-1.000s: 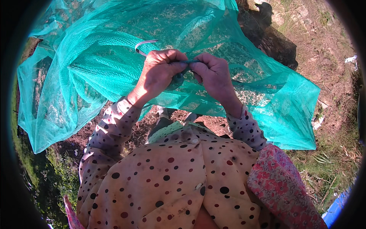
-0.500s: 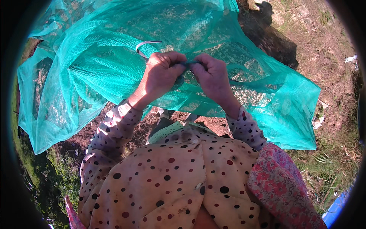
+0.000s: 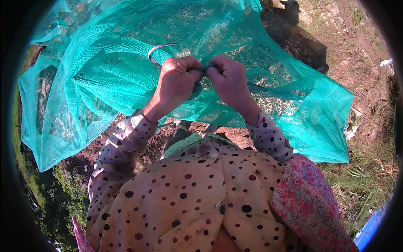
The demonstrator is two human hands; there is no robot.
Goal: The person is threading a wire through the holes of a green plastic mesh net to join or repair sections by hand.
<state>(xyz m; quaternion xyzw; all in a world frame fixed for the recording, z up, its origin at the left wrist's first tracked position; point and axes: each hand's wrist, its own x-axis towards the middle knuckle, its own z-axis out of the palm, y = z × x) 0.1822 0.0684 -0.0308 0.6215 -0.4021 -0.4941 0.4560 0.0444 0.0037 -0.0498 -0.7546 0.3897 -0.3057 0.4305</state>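
Observation:
A wide sheet of teal mesh netting spreads in front of me, bunched in thick folds on the left and thinner toward the right. My left hand is closed in a pinch on a gathered bit of the netting. Close beside it, my right hand pinches the same dark, twisted bit, thumbs nearly meeting. My fingers cover most of what lies between them, so a knot or cord there cannot be made out. A thin pale purplish strip curves up from the netting just beyond my left hand.
Dry grass and bare soil lie to the right, with a dark shadow at the netting's edge. Green plants grow at the lower left. A blue object shows at the lower right. My shoes stand by the netting's near edge.
My right hand has shifted slightly left, closer to my left hand. The dark twisted stretch between my thumbs now shows less. The netting has barely moved.

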